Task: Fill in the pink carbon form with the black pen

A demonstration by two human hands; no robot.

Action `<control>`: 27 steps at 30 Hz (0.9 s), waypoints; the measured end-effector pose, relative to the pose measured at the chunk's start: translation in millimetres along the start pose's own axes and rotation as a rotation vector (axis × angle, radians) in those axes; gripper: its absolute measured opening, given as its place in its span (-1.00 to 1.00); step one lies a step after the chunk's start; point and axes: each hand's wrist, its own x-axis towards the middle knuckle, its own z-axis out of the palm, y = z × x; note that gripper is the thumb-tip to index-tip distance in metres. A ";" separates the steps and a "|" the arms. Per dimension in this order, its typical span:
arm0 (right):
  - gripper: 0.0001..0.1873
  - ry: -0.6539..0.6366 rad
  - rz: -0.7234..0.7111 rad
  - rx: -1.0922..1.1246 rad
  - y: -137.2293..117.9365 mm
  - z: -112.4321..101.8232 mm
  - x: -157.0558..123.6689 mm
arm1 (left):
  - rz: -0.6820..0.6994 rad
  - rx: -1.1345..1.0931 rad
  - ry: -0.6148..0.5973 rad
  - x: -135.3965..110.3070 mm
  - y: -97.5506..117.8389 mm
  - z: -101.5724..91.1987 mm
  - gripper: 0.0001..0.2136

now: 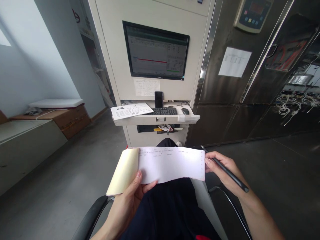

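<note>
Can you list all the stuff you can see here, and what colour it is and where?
paper form: one, white, held over the lap
yellow page: one, pale yellow, folded back at the form's left end
pen: one, black, in the right hand
monitor: one, black frame, on the beige cabinet
keyboard: one, black, on the pull-out shelf
mouse: one, dark, right of the keyboard
phone: one, black, upright behind the keyboard
printed sheet: one, white, shelf's left end
left hand: grips the form's lower edge
right hand: pinches the form's right edge
</note>
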 end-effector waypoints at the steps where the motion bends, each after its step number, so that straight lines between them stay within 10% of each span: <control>1: -0.71 0.000 0.001 -0.001 0.3 0.0 0.1 | 0.002 0.002 -0.003 0.6 -0.2 -0.6 -0.67; 27: -0.65 0.041 0.045 0.024 -1.1 3.2 1.4 | -0.039 0.036 -0.010 -13.7 9.7 10.8 -0.70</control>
